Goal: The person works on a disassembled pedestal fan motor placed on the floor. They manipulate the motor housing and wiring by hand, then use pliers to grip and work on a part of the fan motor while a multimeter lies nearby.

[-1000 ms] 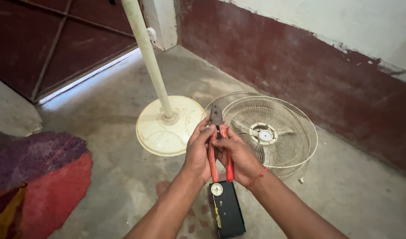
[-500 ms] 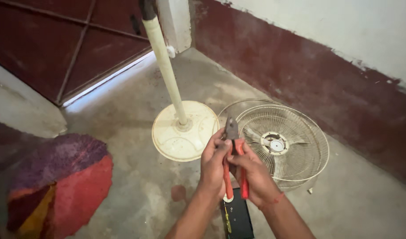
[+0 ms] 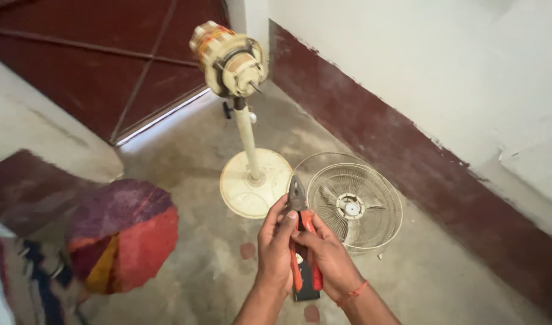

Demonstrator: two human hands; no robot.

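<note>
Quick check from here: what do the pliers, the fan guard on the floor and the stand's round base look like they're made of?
Pliers: dull grey metal head; handles in orange-red sleeves, probably plastic or rubber, judging by the matte colour. Fan guard: thin wire rings and spokes, pale and faintly shiny, likely coated metal. Round base: smooth cream moulded surface, probably plastic, with grime marks. Both hands, left hand and right hand, grip the handles.

- Pedestal fan stand (image 3: 248, 139), motor bare, near the floor's far corner.
- Wire fan guard (image 3: 354, 206) flat by the right wall.
- Round multicoloured cushion (image 3: 123, 233) at the left edge.
</note>
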